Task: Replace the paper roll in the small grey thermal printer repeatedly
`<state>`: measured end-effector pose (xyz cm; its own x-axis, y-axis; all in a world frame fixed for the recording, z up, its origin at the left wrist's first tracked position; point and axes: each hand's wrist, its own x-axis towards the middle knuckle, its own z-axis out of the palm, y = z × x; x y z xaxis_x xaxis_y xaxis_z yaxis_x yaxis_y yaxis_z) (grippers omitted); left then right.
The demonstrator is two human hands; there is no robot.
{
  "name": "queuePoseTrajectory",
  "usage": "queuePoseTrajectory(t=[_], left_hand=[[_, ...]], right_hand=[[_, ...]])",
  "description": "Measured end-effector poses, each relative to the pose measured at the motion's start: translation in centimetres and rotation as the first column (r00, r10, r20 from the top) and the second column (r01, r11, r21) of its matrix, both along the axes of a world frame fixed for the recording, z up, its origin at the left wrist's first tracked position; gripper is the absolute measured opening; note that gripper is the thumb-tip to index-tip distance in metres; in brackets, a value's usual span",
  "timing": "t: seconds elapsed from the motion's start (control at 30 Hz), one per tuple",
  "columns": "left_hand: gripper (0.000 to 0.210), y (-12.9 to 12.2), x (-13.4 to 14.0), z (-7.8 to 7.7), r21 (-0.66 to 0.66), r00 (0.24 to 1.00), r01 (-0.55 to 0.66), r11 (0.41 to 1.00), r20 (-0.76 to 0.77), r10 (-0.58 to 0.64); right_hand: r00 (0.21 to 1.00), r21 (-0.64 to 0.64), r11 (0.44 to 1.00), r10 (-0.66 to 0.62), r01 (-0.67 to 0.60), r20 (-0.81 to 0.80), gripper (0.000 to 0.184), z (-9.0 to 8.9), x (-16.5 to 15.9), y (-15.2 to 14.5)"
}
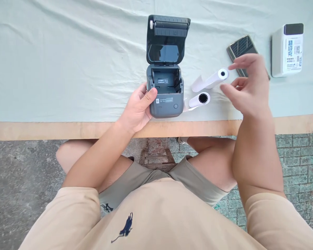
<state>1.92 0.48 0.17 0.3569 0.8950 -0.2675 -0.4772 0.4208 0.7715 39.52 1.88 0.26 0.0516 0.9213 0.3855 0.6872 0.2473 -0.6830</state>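
A dark grey label printer (167,104) is held near the table's front edge, its lid (168,38) flipped up and its paper bay showing bare inside. My left hand (141,107) grips the printer's left side, thumb on the front face. To the printer's right lie two white paper rolls: the farther roll (214,79) has a small dark core hole, and the nearer roll (197,100) has a black toothed core end. My right hand (247,81) hovers just right of the farther roll, thumb and fingers apart with nothing between them.
Behind my right hand lies a dark smartphone (241,47), partly covered by the fingers. A white box-shaped power bank (287,52) with a black top end stands at the far right. A pale wrinkled cloth (67,69) covers the table, whose wooden edge (41,131) runs along the front.
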Motion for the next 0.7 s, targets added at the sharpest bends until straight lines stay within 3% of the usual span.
queuePoseTrajectory(t=[0.1, 0.23, 0.47, 0.7], left_hand=[[0.06, -0.1, -0.1, 0.0, 0.009, 1.0, 0.0, 1.0, -0.015, 0.001], [0.059, -0.2, -0.3, -0.2, 0.007, 0.999, -0.01, 1.0, -0.039, 0.01], [0.07, -0.1, -0.5, 0.3, 0.018, 0.999, 0.021, 1.0, -0.048, -0.021], [0.063, 0.0, -0.7, -0.1, 0.03, 0.998, 0.015, 0.999, -0.059, -0.013]], right_hand=[[0.989, 0.127, 0.981, 0.149, -0.148, -0.003, 0.052, 0.4, 0.0, -1.6], [0.914, 0.068, 0.921, 0.368, -0.383, 0.171, 0.035, 1.2, -2.7, -3.7], [0.894, 0.028, 0.906, 0.41, -0.421, 0.18, 0.008, 1.4, -5.0, -3.5], [0.866, -0.062, 0.88, 0.474, -0.471, 0.16, 0.035, 1.3, -5.3, -2.6]])
